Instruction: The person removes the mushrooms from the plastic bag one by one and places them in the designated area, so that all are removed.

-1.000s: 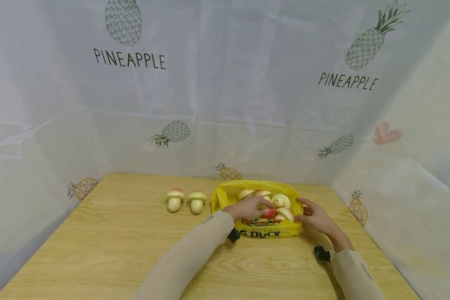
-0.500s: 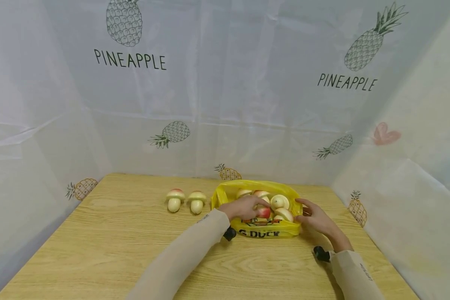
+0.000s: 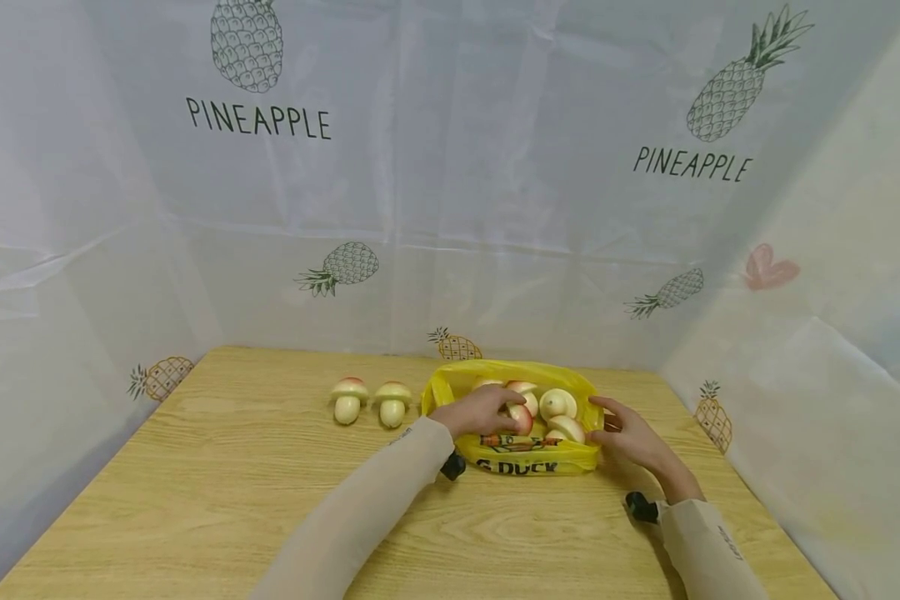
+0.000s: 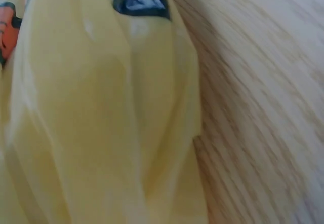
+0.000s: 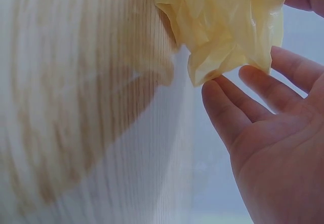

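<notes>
1. Two toy mushrooms [image 3: 370,402] stand on the wooden table [image 3: 195,500], left of the yellow plastic bag [image 3: 521,458].
2. Pineapple-print sheeting [image 3: 450,167] walls the table.
3. Left hand [image 3: 476,411] grips a red-capped mushroom [image 3: 521,419] inside the bag.
4. Right hand [image 3: 630,435], fingers straight, touches the bag's edge.

Our left hand [image 3: 480,410] reaches fwd from a beige sleeve, forearm angled up-right, fingers curled over and pinching sth small at the tips. Our right hand [image 3: 630,433] sits well apart to the right, palm turned inward toward the left hand, fingers [image 5: 238,107] straight-ish and relaxed, thumb up. Both wrists carry a small black cam mount; right forearm comes in from the lower right corner.
</notes>
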`<state>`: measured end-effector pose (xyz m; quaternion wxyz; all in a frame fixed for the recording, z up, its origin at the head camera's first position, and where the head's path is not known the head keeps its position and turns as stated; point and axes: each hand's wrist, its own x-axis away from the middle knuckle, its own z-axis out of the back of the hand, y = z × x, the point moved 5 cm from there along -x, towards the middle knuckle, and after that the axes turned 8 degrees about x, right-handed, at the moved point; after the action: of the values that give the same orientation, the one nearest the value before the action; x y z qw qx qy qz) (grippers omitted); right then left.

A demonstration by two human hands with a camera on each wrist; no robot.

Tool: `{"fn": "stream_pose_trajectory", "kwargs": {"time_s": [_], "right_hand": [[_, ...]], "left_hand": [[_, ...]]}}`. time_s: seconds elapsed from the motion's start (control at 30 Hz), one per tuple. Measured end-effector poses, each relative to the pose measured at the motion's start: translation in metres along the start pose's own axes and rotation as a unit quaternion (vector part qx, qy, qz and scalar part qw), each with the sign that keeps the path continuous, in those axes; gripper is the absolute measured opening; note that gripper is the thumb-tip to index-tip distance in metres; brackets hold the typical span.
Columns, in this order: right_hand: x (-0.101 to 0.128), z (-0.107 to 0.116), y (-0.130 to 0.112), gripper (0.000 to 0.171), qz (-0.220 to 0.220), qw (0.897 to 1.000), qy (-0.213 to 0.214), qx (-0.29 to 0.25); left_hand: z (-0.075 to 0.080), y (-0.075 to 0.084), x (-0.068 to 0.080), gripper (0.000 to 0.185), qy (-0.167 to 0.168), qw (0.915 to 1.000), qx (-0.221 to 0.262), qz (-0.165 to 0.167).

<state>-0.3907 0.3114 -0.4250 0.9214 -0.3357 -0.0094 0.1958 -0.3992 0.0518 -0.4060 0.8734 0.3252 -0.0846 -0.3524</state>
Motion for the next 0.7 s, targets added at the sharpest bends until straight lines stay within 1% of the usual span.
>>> {"fn": "stream_pose_trajectory", "kwargs": {"time_s": [0.1,0.17,0.27,0.4,0.47,0.53,0.63,0.7], "right_hand": [[0.0,0.0,0.0,0.075,0.002,1.0,0.0,-0.003],[0.0,0.0,-0.001,0.075,0.003,1.0,0.001,-0.003],[0.001,0.0,-0.001,0.075,0.002,1.0,0.0,-0.005],[0.0,0.0,-0.001,0.075,0.004,1.0,-0.001,-0.006],[-0.001,0.0,0.0,0.075,0.005,1.0,-0.002,-0.006],[-0.001,0.0,-0.001,0.075,0.003,1.0,-0.001,-0.007],[0.0,0.0,-0.001,0.074,0.002,1.0,-0.001,-0.002],[0.0,0.0,-0.001,0.074,0.002,1.0,-0.001,0.001]], "left_hand": [[0.001,-0.003,0.002,0.051,0.006,0.9999,0.004,0.011],[0.002,-0.005,0.004,0.052,0.011,0.9997,-0.006,0.02],[0.004,-0.006,0.006,0.054,0.021,0.9991,-0.009,0.036],[0.005,-0.008,0.007,0.06,0.033,0.9983,-0.011,0.046],[0.007,-0.007,0.008,0.06,0.035,0.9986,-0.011,0.039],[0.008,-0.004,0.009,0.055,0.034,0.999,-0.005,0.029],[0.008,0.001,0.01,0.041,0.024,0.9995,0.019,0.007],[0.006,0.004,0.01,0.037,0.013,0.9993,0.036,0.0]]}}
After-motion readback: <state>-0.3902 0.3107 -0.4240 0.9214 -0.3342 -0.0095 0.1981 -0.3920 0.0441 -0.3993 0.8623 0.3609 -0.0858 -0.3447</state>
